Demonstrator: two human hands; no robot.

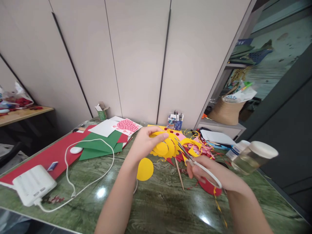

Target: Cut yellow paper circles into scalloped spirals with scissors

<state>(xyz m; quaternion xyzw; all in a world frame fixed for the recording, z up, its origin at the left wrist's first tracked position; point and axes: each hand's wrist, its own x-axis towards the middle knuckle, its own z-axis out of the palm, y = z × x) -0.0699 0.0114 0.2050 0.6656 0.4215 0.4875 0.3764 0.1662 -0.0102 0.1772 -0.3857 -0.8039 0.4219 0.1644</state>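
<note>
My left hand (143,141) is closed on a yellow paper shape (165,147) made of scalloped round lobes, held above the green marble table (161,201). In my right hand (207,170) are white-handled scissors (195,161), their blades pointing up-left into the yellow paper's right edge. A loose yellow paper circle (145,169) lies on the table just below my left hand. A thin wooden stick (179,169) lies between my hands.
Red, green and white paper sheets (97,143) cover the left of the table, with a white power bank (32,184) and its cable at the front left. Paper scraps (202,148) pile behind my right hand. A lidded glass jar (253,156) stands at the right. A pen holder (175,122) sits by the wall.
</note>
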